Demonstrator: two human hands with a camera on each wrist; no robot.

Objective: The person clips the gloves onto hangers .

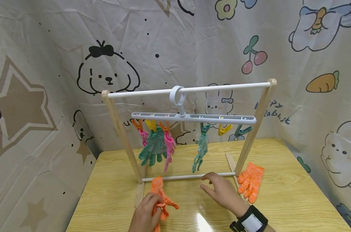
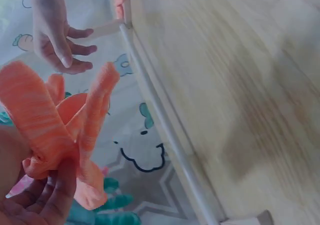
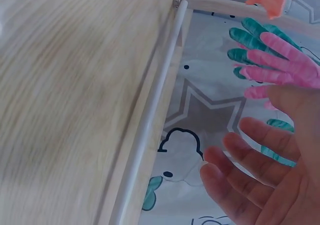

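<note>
An orange knitted glove (image 1: pixel 157 185) is pinched in my left hand (image 1: pixel 146 211), low in front of the rack's left side. In the left wrist view the glove (image 2: pixel 37 105) is bunched, with parts of it sticking up past the fingers. My right hand (image 1: pixel 222 193) holds nothing; its fingers are spread and slightly bent near the rack's bottom bar. Above it a green glove (image 1: pixel 202 149) hangs from a clip on the grey hanger (image 1: pixel 193 118). On the hanger's left side a green glove (image 1: pixel 156 145) hangs between two pink gloves (image 1: pixel 169 145).
A wooden rack (image 1: pixel 252 129) with a white top rod (image 1: pixel 227 87) carries the hanger. A yellow clip (image 1: pixel 224 129) and a teal clip (image 1: pixel 243 130) hang without gloves at the right. Another orange glove (image 1: pixel 252 182) lies on the table (image 1: pixel 291 180) by the rack's right foot.
</note>
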